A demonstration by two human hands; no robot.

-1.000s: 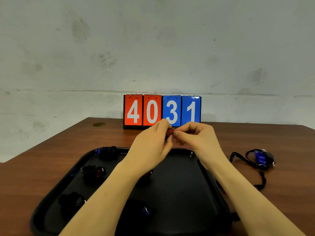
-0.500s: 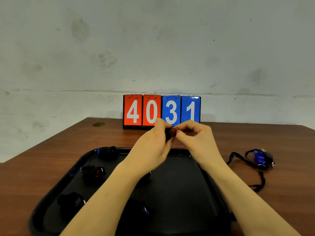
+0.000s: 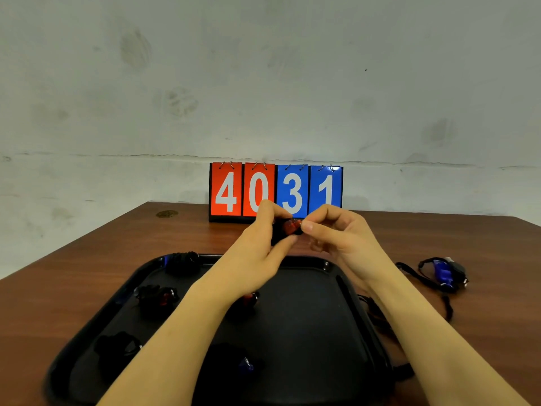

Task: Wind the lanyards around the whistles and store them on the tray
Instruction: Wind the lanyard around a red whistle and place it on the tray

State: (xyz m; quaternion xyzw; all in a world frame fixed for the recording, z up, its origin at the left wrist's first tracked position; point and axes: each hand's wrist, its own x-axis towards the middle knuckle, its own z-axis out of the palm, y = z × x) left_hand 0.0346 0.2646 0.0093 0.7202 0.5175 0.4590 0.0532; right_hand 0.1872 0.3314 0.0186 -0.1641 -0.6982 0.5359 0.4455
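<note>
Two forearms in frame, bare to the lower edge; sleeves out of view. Left hand [image 3: 257, 253] and right hand [image 3: 342, 244] bare: short trimmed nails. Slim wrists, long fingers.

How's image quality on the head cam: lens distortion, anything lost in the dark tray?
Head view: wide-angle bowing curves the table edge and the wall seam. Soft, even light with weak shadows and no harsh glare. The black tray swallows the wound whistles: only small red and blue glints show. The red whistle between the left hand and the right hand looks slightly soft.
</note>
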